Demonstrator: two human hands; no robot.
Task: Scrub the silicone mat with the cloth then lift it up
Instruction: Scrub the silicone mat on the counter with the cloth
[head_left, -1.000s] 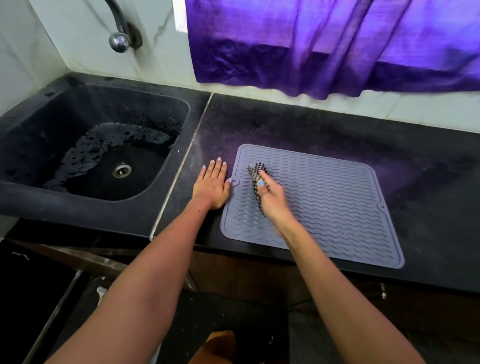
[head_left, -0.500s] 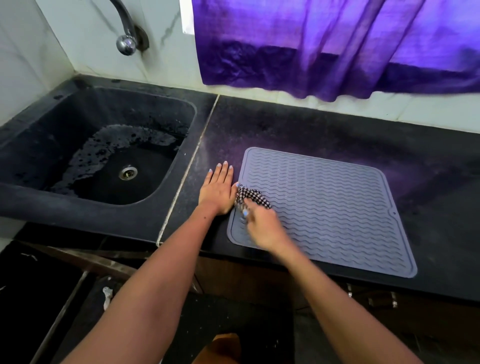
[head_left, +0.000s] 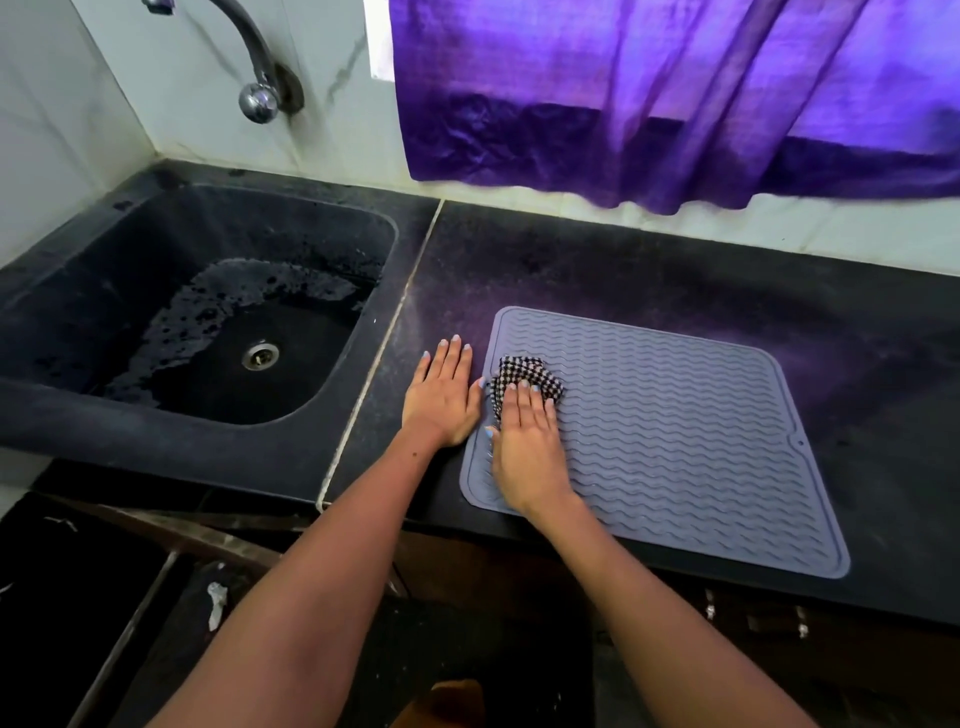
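Observation:
A grey silicone mat (head_left: 675, 431) with wavy ridges lies flat on the black counter (head_left: 649, 270). A crumpled black-and-white checked cloth (head_left: 519, 371) sits on the mat's left part. My right hand (head_left: 527, 441) lies flat on the cloth with straight fingers, pressing it onto the mat; part of the cloth is hidden beneath it. My left hand (head_left: 441, 395) rests flat on the counter just left of the mat, its thumb at the mat's left edge.
A black sink (head_left: 62, 364) with a wet bottom and a metal drain (head_left: 260, 356) lies to the left, with a tap (head_left: 258, 101) on the wall above. A purple curtain (head_left: 675, 93) hangs behind the counter. The counter's front edge runs just below the mat.
My right hand rubbed the cloth back toward the mat's front left, then forward again, and now lies flat on it. My left hand stayed beside the mat.

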